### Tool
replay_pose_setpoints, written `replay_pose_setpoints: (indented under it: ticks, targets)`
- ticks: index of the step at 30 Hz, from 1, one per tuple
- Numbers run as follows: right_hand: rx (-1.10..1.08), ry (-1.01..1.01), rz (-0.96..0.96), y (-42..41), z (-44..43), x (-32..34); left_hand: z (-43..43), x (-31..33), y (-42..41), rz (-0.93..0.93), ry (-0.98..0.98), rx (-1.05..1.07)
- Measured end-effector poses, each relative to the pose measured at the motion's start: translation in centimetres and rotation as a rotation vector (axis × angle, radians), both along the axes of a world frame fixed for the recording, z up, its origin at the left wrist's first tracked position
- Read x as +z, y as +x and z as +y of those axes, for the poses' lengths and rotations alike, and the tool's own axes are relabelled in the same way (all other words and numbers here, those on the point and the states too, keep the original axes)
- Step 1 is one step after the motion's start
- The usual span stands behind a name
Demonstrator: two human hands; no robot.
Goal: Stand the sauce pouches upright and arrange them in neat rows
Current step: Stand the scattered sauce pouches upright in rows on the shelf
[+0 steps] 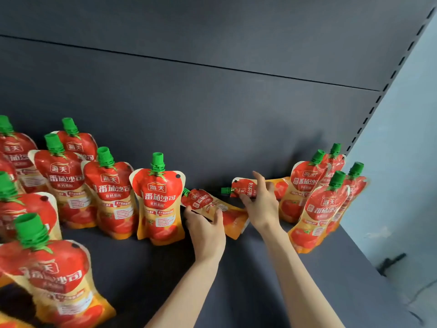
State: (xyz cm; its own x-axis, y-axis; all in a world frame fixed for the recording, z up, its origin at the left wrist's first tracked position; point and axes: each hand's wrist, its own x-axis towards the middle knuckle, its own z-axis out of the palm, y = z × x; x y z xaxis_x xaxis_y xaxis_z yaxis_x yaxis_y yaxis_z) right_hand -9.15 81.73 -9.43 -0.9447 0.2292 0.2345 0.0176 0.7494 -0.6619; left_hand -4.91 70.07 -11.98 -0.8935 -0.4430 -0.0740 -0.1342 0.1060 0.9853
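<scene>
Red and yellow tomato sauce pouches with green caps fill a dark shelf (236,280). Several stand upright at the left, one of them (159,200) nearest the middle. Several more stand in a cluster at the right (319,209). Two pouches lie flat in the middle gap, caps pointing left. My left hand (205,229) grips the nearer lying pouch (201,201) from below, thumb over its yellow lower half. My right hand (261,202) closes on the farther lying pouch (246,188), fingers across its red upper part.
The dark back panel (212,102) rises behind the pouches. A slotted upright (387,84) and a pale side wall (402,162) bound the shelf at the right. Bare shelf surface lies in front of my forearms.
</scene>
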Motion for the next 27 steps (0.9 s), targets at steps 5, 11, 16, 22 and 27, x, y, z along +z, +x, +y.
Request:
replay_pose_setpoints:
  ticks: [5, 11, 16, 22, 27]
  targets:
    - [-0.015, -0.085, -0.015, -2.2, 0.0, -0.2, 0.5, 0.7, -0.9, -0.044, -0.018, 0.004]
    - [-0.077, 0.079, 0.041, -2.8, 0.1, -0.6, 1.2, 0.8, -1.6, -0.04, -0.015, -0.009]
    - [-0.051, 0.206, 0.203, -3.2, 0.5, -1.1, 1.2, 0.3, -1.6, -0.002, 0.012, 0.01]
    - [0.033, 0.125, 0.265, -3.4, 0.2, -0.6, 1.0, 0.1, -1.7, 0.108, 0.112, 0.026]
    - [0.046, -0.138, 0.281, -3.4, -0.6, 1.3, 1.1, 0.1, -1.1, 0.231, 0.066, 0.004]
